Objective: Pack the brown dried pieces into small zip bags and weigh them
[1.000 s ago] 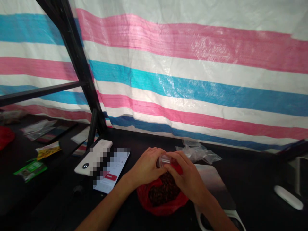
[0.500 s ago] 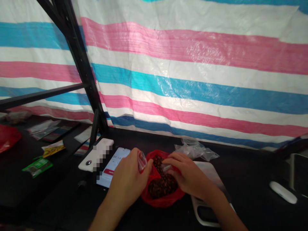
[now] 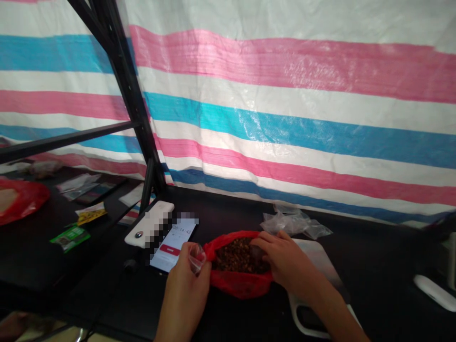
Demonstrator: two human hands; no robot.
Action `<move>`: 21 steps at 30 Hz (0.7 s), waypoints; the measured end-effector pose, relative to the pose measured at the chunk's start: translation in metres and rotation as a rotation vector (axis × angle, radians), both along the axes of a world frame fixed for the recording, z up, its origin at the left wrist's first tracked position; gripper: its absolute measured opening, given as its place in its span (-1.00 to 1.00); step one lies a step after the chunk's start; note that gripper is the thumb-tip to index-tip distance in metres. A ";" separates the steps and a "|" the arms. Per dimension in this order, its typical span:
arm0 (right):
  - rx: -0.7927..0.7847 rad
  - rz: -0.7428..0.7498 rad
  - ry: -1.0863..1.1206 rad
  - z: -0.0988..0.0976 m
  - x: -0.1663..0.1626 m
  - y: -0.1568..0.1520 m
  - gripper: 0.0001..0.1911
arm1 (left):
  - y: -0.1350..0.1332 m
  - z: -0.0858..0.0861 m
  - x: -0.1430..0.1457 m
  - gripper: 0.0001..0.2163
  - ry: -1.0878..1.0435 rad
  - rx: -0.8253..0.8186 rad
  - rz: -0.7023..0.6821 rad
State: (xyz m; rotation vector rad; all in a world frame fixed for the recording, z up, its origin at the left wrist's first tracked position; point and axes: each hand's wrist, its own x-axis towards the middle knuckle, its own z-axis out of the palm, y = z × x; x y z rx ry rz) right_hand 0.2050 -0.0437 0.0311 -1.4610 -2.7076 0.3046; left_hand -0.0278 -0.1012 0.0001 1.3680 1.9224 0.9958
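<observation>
A red plastic bag (image 3: 242,285) lies on the black table with its mouth spread wide. Small brown dried bits, like peppercorns (image 3: 233,256), fill it. At its left edge, my left hand (image 3: 188,289) is closed around a small clear plastic bag (image 3: 197,259), next to the red rim. My right hand (image 3: 285,259) reaches over the right side of the red bag, fingers bent down into the brown bits. A dim translucent patch shows under those fingertips; what they hold is unclear. Beneath my right forearm is a flat kitchen scale (image 3: 315,256), partly covered.
Left of the bag lie a phone showing a timer (image 3: 174,249) and a white device (image 3: 149,223). Clear plastic bags (image 3: 294,222) rest behind the scale. Farther left are green (image 3: 70,238) and yellow packets (image 3: 91,213) and another red bag (image 3: 26,199). A black post (image 3: 130,90) rises behind.
My left hand has moved left and down with the clear bag, and the red bag's mouth is stretched wider. My right hand stays at its right side. The view has shifted slightly.
</observation>
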 end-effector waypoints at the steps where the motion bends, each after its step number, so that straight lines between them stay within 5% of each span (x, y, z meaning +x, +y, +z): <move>1: 0.027 -0.014 -0.022 0.001 0.000 0.000 -0.43 | -0.002 -0.002 0.001 -0.91 -0.050 0.056 0.016; 8: 0.134 -0.042 0.012 0.005 -0.004 -0.003 -0.49 | -0.013 -0.023 0.013 -0.80 -0.095 0.096 0.065; 14: 0.061 0.068 0.100 -0.006 -0.018 -0.014 -0.58 | -0.023 -0.034 0.024 -0.76 -0.200 -0.046 -0.013; 21: -0.004 -0.008 0.181 -0.017 -0.033 -0.014 -0.65 | -0.010 -0.034 0.031 -0.73 -0.486 0.054 0.020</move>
